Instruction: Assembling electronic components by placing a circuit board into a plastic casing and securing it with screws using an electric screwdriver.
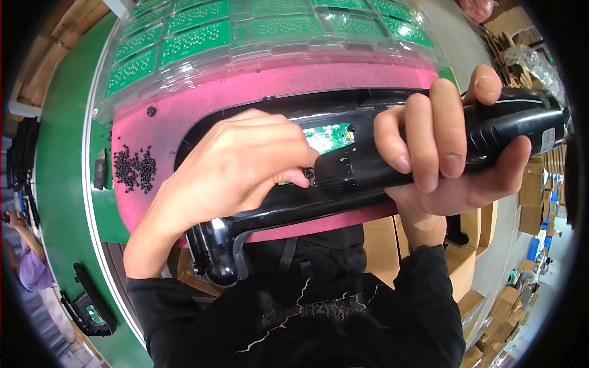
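Note:
My right hand (429, 138) is wrapped round a thick black electric screwdriver (506, 126), which lies nearly level with its ridged collar pointing left. At the tool's tip, the thumb and fingers of my left hand (236, 162) are pinched together. A small dark piece shows there, too hidden to name. Beneath both hands rests a long, glossy black plastic housing (270, 216). Inside it a green circuit board (330, 137) is partly visible, with my left hand and the screwdriver covering the rest.
A pink mat (276, 76) lies under the housing. Small black screws (135, 168) are heaped on its left side. Clear trays of green circuit boards (196, 43) stand behind. Another black housing (89, 306) and a person's purple sleeve (34, 270) are left; cardboard boxes (380, 245) are right.

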Demonstrator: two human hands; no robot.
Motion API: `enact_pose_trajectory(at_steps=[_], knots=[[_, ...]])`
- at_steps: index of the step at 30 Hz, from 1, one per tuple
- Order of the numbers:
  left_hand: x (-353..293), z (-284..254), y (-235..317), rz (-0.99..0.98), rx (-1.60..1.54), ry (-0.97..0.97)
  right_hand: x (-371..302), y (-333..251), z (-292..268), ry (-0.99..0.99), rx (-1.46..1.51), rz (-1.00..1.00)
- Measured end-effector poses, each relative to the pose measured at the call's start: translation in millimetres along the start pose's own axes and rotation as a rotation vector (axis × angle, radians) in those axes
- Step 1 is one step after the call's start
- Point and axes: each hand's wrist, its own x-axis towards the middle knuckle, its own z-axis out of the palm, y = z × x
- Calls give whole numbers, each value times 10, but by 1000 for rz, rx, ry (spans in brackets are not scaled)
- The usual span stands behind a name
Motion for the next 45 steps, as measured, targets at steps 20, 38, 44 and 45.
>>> enact_pose_trajectory(at_steps=[20, 38, 44, 45], knots=[[-159, 41, -107, -210, 12, -52, 35, -8, -98, 180, -693, 55], [-224, 37, -82, -349, 97, -137, 102, 155, -27, 185, -804, 116], [-187, 83, -123, -246, -68, 53, 66, -26, 8, 59, -338, -22], [-184, 71, -111, -252, -64, 51, 56, -16, 30, 44, -265, -37]])
